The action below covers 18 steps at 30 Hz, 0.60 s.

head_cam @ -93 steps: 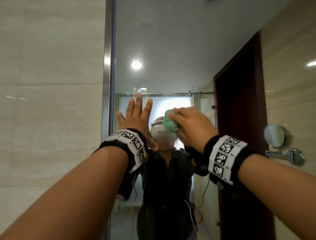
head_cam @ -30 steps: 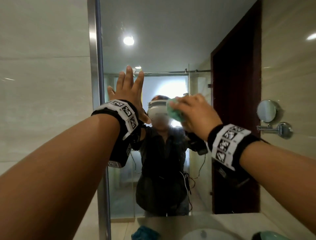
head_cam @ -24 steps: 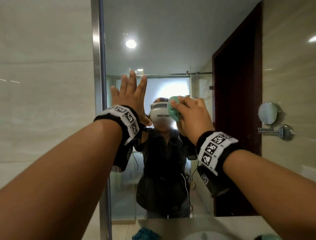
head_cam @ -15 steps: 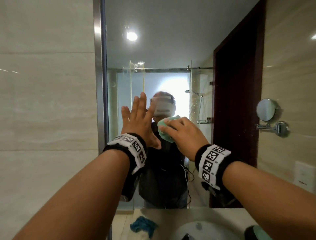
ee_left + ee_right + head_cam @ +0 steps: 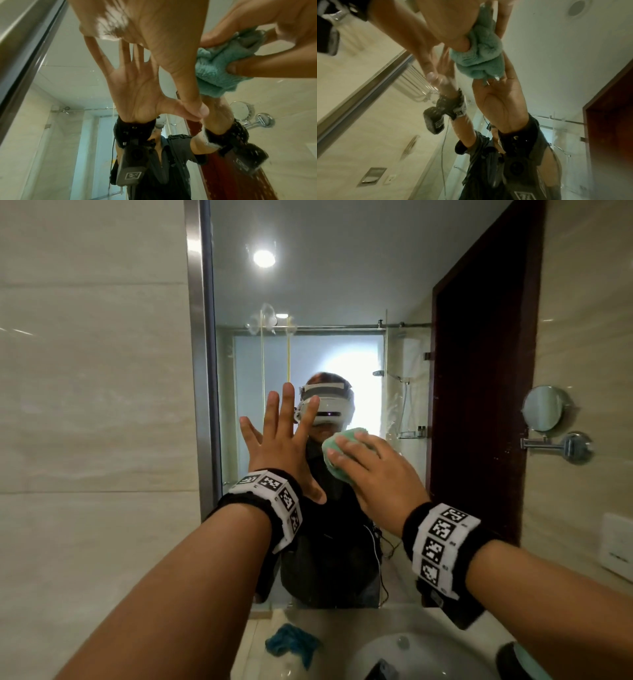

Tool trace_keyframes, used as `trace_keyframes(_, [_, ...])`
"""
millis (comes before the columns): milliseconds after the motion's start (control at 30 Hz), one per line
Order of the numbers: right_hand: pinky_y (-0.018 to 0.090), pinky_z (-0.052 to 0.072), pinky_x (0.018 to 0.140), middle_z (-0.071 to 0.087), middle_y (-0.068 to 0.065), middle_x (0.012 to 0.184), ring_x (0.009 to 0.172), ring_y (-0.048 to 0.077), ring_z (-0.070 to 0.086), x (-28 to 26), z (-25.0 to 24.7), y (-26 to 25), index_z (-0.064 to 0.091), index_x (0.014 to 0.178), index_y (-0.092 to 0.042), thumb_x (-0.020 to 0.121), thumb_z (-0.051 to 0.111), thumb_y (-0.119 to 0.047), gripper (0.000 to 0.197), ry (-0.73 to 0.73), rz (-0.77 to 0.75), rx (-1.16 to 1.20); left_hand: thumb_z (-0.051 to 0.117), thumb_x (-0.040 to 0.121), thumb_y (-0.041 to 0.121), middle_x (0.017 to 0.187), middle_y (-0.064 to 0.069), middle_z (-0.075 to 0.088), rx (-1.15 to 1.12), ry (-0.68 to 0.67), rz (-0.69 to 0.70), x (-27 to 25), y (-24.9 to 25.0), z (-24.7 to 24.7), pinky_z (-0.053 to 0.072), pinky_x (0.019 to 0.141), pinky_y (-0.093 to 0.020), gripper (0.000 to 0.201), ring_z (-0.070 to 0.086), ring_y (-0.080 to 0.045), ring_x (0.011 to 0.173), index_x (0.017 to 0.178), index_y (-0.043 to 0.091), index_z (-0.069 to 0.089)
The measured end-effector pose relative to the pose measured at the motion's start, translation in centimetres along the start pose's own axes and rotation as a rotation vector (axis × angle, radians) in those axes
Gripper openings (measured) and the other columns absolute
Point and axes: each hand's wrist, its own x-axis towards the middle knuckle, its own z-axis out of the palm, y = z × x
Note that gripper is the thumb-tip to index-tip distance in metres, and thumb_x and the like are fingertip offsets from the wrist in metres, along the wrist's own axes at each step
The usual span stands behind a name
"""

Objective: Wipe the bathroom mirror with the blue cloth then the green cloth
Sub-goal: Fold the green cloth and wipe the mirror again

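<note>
The bathroom mirror (image 5: 342, 285) fills the middle of the head view, its steel frame (image 5: 200, 371) at the left. My left hand (image 5: 281, 446) lies flat on the glass with straight, spread fingers. My right hand (image 5: 373, 474) grips the bunched green cloth (image 5: 337, 453) and presses it on the glass just right of the left hand. In the left wrist view the green cloth (image 5: 219, 70) sits under the right hand's fingers (image 5: 254, 67). The right wrist view shows the green cloth (image 5: 481, 56) against its own reflection. The blue cloth (image 5: 291, 642) lies crumpled on the counter below.
A white basin (image 5: 387, 652) sits in the counter under my right arm. A round shaving mirror (image 5: 544, 409) on a chrome arm juts from the right wall, with a wall socket (image 5: 616, 546) below it. Beige tiled wall (image 5: 92, 405) flanks the mirror's left.
Both hands have slid down the glass, the right one still gripping the green cloth. The head view has tipped down, so the counter, basin and blue cloth show more.
</note>
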Motion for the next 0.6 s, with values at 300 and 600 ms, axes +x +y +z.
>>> trace_keyframes(300, [0.045,0.054,0.072,0.061,0.008,0.122,0.108,0.037,0.051,4.4,-2.5,1.8,0.062,0.120,-0.013,0.071,0.071,-0.003,0.051,0.168,0.273,0.111,0.078,0.045,0.069,0.138,-0.005,-0.051,0.010,-0.011,-0.003,-0.4,0.1,-0.4,-0.010,0.105,-0.065,0.153,-0.041,-0.028,0.132,0.132,0.034,-0.042])
trace_keyframes(600, [0.046,0.055,0.068,0.060,0.002,0.121,0.105,0.035,0.056,-0.8,-0.1,0.8,0.060,0.120,-0.022,0.049,0.085,-0.008,0.076,-0.082,-0.056,-0.040,0.077,0.046,0.070,0.139,-0.006,-0.051,0.021,0.001,-0.004,-0.2,0.0,-0.2,-0.009,0.106,-0.066,0.152,-0.040,-0.028,0.132,0.131,0.033,-0.043])
